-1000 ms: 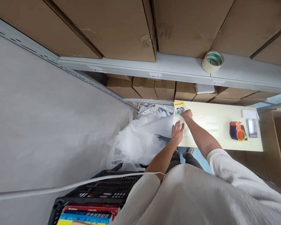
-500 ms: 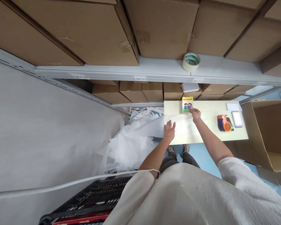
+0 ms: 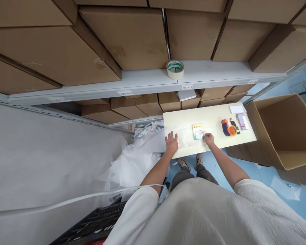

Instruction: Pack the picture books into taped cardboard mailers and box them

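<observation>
A small booklet (image 3: 198,131) with a yellow and green cover and cartoon figures lies on the pale table (image 3: 186,119); glare washes out part of its cover. My right hand (image 3: 209,139) is closed, its fingertips pinching the booklet's lower right edge. Flat on the table's left end rests my left hand (image 3: 171,143), fingers spread, over a thin translucent white foam sheet (image 3: 156,141). That sheet runs off the left edge into a heap of the same material (image 3: 132,163).
Right of my hand sit an orange and purple tape dispenser (image 3: 228,127), a blurred phone-sized item (image 3: 241,121) and a white pad (image 3: 236,109). A large open carton (image 3: 267,136) stands at the right. Above, a tape roll (image 3: 175,70) sits on the shelf (image 3: 148,80) with cartons.
My right hand has brought the booklet nearer to me, down onto the middle of the table. My left hand stays flat on the sheet. The view has turned to the right.
</observation>
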Available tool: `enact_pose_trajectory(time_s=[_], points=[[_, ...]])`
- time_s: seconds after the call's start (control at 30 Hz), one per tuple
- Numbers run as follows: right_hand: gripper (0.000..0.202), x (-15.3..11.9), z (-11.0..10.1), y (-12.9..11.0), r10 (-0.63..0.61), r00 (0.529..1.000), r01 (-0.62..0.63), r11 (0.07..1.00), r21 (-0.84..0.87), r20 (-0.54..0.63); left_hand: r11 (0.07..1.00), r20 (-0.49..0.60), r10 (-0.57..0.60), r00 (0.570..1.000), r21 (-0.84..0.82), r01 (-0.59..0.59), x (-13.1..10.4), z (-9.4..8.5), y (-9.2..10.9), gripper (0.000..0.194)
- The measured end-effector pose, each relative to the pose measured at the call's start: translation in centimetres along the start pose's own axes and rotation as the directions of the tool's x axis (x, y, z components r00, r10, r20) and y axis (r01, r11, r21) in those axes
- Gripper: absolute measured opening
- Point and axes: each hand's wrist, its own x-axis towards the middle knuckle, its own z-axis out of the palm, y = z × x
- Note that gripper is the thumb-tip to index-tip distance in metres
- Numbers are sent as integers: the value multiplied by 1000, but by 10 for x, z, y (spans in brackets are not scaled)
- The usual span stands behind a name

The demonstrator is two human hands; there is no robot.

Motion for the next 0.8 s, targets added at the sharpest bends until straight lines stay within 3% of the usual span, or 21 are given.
enact_pose_trajectory(time_s=[0.13,0.27,0.43,0.53,0.7,0.8], points=[[34,11,-3,14,-104,990,114,986,-119,91,996,-63,73,995,-36,-76,-3,1,28,67],[37,19,-5,17,-180,967,210,964,-163,181,951,17,266,964,-168,-260,2,10,79,67],[40,20,-6,14,-188,954,243,941,-235,232,948,120,255,960,-225,-224,7,21,128,77],[43,23,-12,12,-175,960,225,946,-234,218,957,137,259,956,-173,-234,6,21,135,75],[50,37,-25,5,-91,995,79,949,-304,-26,969,130,241,962,-92,-230,9,18,134,78],[46,47,-28,0,-17,998,-2,958,-285,-64,972,138,229,964,-89,-218,17,19,137,85]])
